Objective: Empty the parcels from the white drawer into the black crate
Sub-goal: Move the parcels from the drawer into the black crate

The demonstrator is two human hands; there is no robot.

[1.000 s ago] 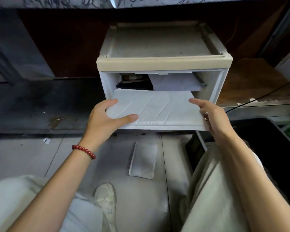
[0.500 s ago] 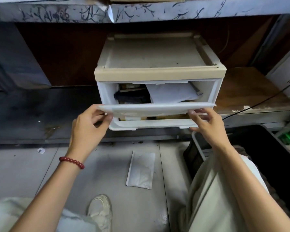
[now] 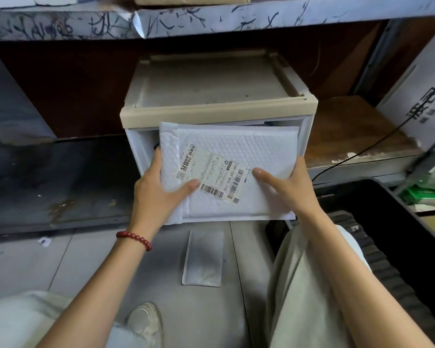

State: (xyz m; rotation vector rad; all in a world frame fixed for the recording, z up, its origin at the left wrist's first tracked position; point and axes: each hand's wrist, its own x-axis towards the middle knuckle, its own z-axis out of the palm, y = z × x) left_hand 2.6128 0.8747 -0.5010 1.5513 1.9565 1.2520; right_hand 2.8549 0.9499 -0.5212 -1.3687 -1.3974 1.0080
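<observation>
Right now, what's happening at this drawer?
A person holds a white bubble mailer in front of the white drawer. The left hand grips its left edge and the right hand its right edge, with both thumbs on the labelled face. It is not yet in the black crate at lower right. A smaller mailer lies on the floor below.
</observation>
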